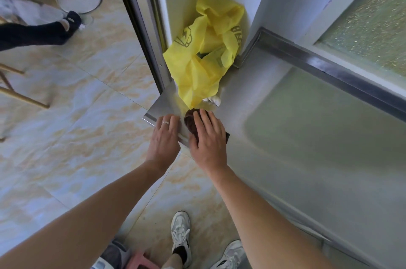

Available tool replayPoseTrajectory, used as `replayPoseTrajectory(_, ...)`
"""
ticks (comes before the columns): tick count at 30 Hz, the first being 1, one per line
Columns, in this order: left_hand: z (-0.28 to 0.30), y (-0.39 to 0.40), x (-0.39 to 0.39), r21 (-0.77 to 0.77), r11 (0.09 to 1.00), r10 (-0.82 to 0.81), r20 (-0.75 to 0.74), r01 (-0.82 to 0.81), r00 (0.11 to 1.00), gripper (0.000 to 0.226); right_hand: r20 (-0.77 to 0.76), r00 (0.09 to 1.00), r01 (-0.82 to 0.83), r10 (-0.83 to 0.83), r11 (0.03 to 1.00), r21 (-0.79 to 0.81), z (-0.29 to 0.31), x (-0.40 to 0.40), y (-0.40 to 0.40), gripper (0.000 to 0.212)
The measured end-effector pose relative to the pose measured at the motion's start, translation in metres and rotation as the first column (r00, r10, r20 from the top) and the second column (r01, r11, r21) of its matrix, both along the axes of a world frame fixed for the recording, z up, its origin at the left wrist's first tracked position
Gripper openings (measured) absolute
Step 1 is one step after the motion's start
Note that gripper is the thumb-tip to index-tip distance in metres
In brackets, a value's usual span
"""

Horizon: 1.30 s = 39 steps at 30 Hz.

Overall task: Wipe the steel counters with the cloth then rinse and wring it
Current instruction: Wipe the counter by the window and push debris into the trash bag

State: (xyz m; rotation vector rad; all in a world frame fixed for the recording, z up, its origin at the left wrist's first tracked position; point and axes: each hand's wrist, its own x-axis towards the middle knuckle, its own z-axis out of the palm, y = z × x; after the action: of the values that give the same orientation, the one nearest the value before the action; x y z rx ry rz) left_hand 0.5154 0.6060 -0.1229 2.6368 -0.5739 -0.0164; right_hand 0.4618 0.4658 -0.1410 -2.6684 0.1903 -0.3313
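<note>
Steel counter (241,101) surface beside a basin is being shown from above, with pale tiled floor (66,137) below its edge. The cloth (190,121), a dark brown wad, is being pressed flat against the counter near its outer corner; it is lying under the right hand (207,137), with a bunched part showing just beyond the fingertips and a small corner showing past the hand's far side. The right hand is being held spread, palm down, fingers extended over the cloth rather than curled round it. The left hand (165,137), wearing a ring, is being rested just beside the right one, its fingers laid open on the counter's corner edge and closed on nothing.

Just beyond the right fingertips, a crumpled yellow plastic bag (206,49) is sitting in the corner against the wall, its lower tip touching or nearly touching the cloth; a small white item (214,99) is showing under its edge. To the outer side of the right hand, the sink basin (318,137) is being seen empty and dry-looking, backed by a steel ledge (329,64) and frosted glass (373,27).

Wiping is judged to be under way and at an early or middle stage: only this corner is being treated, the bag is occupying part of the surface, and no difference between wiped and unwiped steel can be told. Rinsing and wringing are judged not yet done, since no water is running.
</note>
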Motion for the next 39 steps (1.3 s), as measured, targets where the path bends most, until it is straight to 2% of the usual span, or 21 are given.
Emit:
replayPoseTrajectory(5, 0.003, 0.003, 0.002, -0.085, 0.996, 0.028, -0.012, -0.029, 1.0, 0.048, 0.027, 0.992, -0.122, 0.122, 0.993, -0.007, -0.003, 0.014, 0.003, 0.049)
replayPoseTrajectory(10, 0.009, 0.006, -0.005, -0.016, 1.0, 0.016, -0.009, -0.016, 1.0, 0.06, 0.045, 0.973, -0.229, 0.228, 0.973, 0.022, -0.001, 0.016, 0.001, 0.05)
replayPoseTrajectory(13, 0.011, 0.006, -0.011, 0.055, 0.998, 0.014, -0.002, -0.014, 1.0, 0.056, 0.065, 0.959, -0.281, 0.277, 0.958, 0.057, 0.002, 0.012, -0.001, 0.053)
replayPoseTrajectory(21, 0.017, -0.013, -0.036, 0.207, 0.978, -0.001, 0.012, -0.002, 1.0, 0.029, 0.137, 0.922, -0.376, 0.362, 0.921, 0.099, 0.001, -0.024, -0.025, 0.055)
replayPoseTrajectory(26, 0.018, -0.037, -0.058, 0.265, 0.96, -0.099, 0.023, 0.09, 0.995, 0.018, 0.113, 0.926, -0.372, 0.36, 0.922, 0.108, 0.001, -0.061, -0.054, 0.05)
replayPoseTrajectory(32, 0.031, -0.083, -0.088, 0.264, 0.946, -0.186, -0.039, 0.19, 0.982, 0.034, 0.032, 0.942, -0.336, 0.334, 0.938, 0.089, 0.005, -0.118, -0.113, 0.047)
replayPoseTrajectory(35, 0.041, -0.113, -0.103, 0.271, 0.932, -0.235, -0.053, 0.24, 0.971, 0.027, 0.003, 0.955, -0.295, 0.296, 0.953, 0.066, 0.006, -0.153, -0.149, 0.046)
replayPoseTrajectory(39, 0.051, -0.158, -0.126, 0.227, 0.931, -0.283, -0.047, 0.286, 0.958, 0.036, -0.026, 0.972, -0.233, 0.234, 0.972, 0.023, 0.001, -0.199, -0.2, 0.047)
